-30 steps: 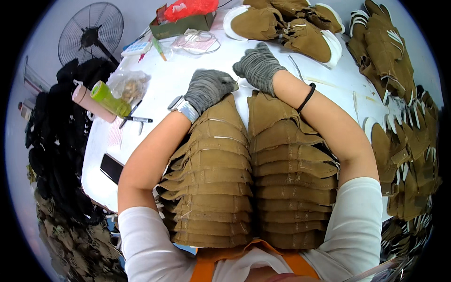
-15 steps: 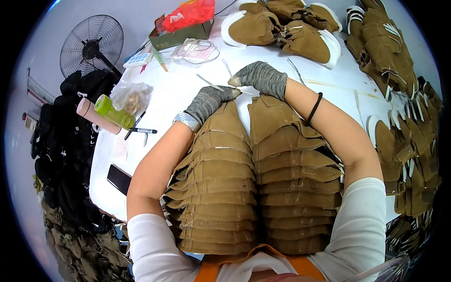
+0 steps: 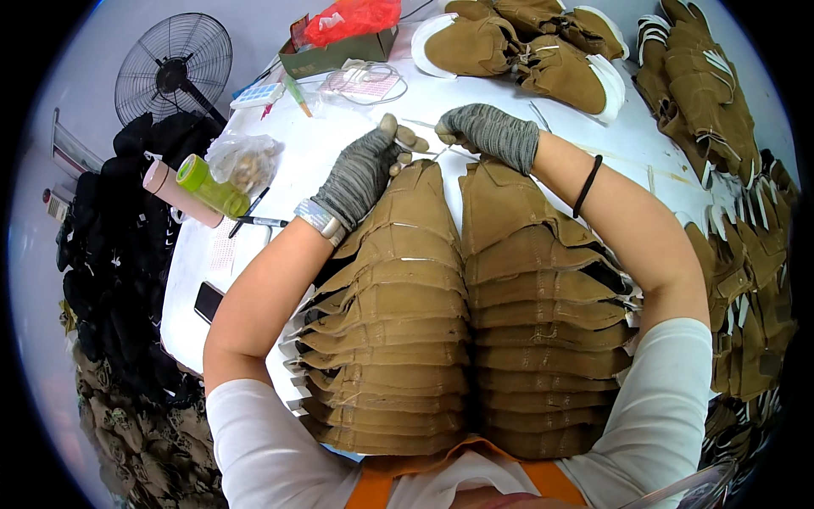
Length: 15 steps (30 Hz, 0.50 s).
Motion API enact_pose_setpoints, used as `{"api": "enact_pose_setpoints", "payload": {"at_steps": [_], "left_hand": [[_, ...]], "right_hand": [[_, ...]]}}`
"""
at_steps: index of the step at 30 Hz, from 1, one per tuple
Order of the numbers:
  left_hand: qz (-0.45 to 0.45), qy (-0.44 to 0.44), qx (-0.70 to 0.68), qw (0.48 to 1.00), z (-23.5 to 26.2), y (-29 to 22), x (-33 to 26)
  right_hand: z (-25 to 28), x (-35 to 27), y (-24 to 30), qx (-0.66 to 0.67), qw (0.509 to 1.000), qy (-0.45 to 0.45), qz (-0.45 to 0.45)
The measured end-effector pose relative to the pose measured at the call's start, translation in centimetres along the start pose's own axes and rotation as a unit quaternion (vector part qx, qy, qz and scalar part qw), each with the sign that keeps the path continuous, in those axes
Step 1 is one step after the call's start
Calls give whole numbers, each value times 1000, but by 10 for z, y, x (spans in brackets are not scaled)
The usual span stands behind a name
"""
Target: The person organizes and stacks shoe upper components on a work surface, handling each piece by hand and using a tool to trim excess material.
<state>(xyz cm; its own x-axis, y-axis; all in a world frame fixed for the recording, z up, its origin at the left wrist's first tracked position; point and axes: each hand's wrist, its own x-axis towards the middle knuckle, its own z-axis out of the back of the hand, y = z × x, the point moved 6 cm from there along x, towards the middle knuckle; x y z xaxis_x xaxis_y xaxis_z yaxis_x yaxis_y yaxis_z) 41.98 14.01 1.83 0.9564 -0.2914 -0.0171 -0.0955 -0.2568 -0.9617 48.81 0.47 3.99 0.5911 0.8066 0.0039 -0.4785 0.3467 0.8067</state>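
White table (image 3: pixel 280 182) under everything. Two overlapping rows of tan suede shoe uppers (image 3: pixel 458 322) run from my chest out to my hands, left row and right row side by side, filling the space between my forearms. More tan uppers (image 3: pixel 729 161) piled down the right edge, and a few assembled tan shoes with white soles (image 3: pixel 517 42) at the far side, well apart from my hands. Left of the table: black floor fan (image 3: pixel 174 72) and a heap of black material (image 3: pixel 110 246).

Smaller stuff on the left half of the table: cardboard box with a red bag (image 3: pixel 343 38), clear plastic bag (image 3: pixel 244 161), green bottle (image 3: pixel 212 185) next to a pink tube, black pen (image 3: pixel 254 222), dark phone (image 3: pixel 208 301) at the near edge. None of it blocks my hands.

Left hand (image 3: pixel 360 170): grey knit glove, fingers curled together at the far tip of the left row, bare fingertips touching the top upper. Right hand (image 3: pixel 487 131): same glove, fingers bunched, pinching a thin white strand (image 3: pixel 441 153) just past the tip of the right row. Hands nearly meet.

Both forearms are bare, angled inward over the rows, with the elbows out. Black band on my right wrist.
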Motion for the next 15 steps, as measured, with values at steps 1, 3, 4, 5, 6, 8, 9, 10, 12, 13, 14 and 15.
{"api": "enact_pose_setpoints", "payload": {"at_steps": [1, 3, 4, 5, 6, 8, 9, 10, 12, 13, 14, 15], "left_hand": [[-5, 50, -41, 998, -8, -5, -1], [4, -88, 188, 978, -2, -18, -2], [-91, -53, 350, 931, -17, -37, -6], [-181, -17, 499, 847, -34, -53, -12], [-127, 5, 542, 831, -39, -52, -12], [-262, 42, 576, 773, -14, -28, -22], [-332, 70, 587, 735, -9, -17, -22], [-303, 59, 612, 728, -16, -6, -26], [-86, 11, 620, 780, -15, 8, -13], [-98, -4, 589, 802, -8, 7, -8], [-113, -20, 562, 819, 1, 2, -2], [-63, -47, 507, 858, 3, -2, 3]], "right_hand": [[1, -4, 14, -69, 996, 8, 63], [4, -16, 39, -205, 961, -8, 187], [4, -20, 41, -276, 922, -12, 272], [2, -27, 40, -342, 871, -17, 353], [5, -46, 52, -403, 834, -32, 375], [19, -54, 21, -391, 896, 17, 210], [23, -61, -17, -356, 917, 11, 181], [19, -62, -40, -395, 901, -1, 179], [14, -59, -51, -479, 867, -2, 139], [18, -50, -30, -408, 901, -7, 148], [24, -42, -7, -335, 929, -11, 155], [23, -39, 10, -257, 954, -12, 152]]}}
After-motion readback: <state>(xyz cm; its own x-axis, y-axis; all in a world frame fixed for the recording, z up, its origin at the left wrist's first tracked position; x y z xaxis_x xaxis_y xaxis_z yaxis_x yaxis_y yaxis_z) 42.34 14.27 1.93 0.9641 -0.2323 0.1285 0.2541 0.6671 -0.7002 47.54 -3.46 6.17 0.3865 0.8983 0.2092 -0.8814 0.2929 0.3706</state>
